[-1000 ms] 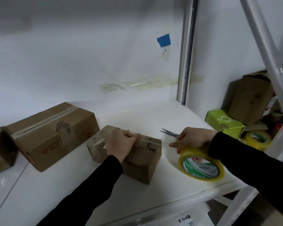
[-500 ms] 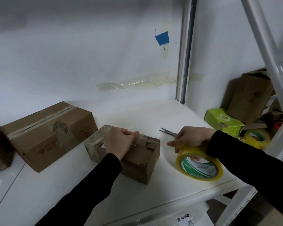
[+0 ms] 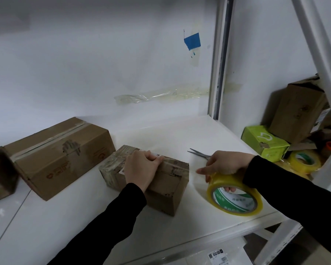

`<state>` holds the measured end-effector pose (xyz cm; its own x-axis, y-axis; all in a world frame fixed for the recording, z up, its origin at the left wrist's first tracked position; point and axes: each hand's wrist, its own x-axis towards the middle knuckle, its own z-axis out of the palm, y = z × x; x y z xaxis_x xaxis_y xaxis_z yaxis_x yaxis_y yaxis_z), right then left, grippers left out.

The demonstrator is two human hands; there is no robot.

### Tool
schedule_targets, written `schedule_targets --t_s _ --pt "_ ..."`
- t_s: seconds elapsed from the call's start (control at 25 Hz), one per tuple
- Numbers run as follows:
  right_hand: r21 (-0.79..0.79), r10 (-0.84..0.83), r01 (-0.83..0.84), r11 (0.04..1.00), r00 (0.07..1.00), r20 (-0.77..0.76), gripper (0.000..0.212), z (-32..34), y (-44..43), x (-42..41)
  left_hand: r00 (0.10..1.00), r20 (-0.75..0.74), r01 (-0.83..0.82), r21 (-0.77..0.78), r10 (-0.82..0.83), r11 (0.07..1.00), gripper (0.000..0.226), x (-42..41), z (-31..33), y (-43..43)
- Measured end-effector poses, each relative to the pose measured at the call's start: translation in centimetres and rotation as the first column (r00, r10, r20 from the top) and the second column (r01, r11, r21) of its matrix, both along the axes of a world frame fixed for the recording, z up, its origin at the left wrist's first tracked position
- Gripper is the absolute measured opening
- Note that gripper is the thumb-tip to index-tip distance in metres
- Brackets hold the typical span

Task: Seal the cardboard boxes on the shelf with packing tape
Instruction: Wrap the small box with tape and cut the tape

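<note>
Left hand (image 3: 141, 169): clamps the small box (image 3: 170, 186) top.
Right hand (image 3: 226, 162): grips tape roll (image 3: 222, 180), right of left hand, along box length.

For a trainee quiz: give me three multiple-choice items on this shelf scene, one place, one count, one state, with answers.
1. The scissors lie: A) behind the right hand; B) on the floor; C) in a drawer.
2. Yellow tape rolls visible: A) one; B) two; C) four.
3. The left hand: A) hangs idle; B) rests on the small box; C) holds a knife.
Answers: A, blades show past its knuckles; B, held roll plus spare roll by the green box; B, fingers lie on its top.
</note>
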<state>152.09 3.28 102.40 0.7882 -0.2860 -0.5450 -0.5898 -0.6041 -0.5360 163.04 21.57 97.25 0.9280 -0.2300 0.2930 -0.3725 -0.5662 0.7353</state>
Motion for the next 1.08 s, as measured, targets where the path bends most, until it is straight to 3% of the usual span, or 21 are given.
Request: schedule_targets --t_s 0.6,0.8,1.0,1.08 --pt "-0.076 0.005 -0.006 0.997 1.0 -0.016 0.039 -0.5 0.5 0.3 0.99 0.137 -0.064 0.18 0.04 0.982 0.021 0.0 -0.8 -0.4" --pt "-0.161 0.053 -0.054 0.986 0.999 -0.011 0.04 -0.9 0.6 0.6 0.997 0.068 0.02 0.17 -0.032 0.985 0.071 0.0 -0.8 -0.1" --pt "-0.266 0.111 -0.109 0.958 0.994 -0.008 0.039 -0.5 1.7 0.5 0.995 -0.011 0.103 0.247 -0.103 0.964 0.049 1.2 -1.5 -0.3" --pt "-0.334 0.151 -0.14 0.932 0.989 0.007 0.043 -0.8 2.0 0.7 0.991 0.044 0.115 0.221 -0.127 0.968 0.042 1.4 -1.5 -0.5"
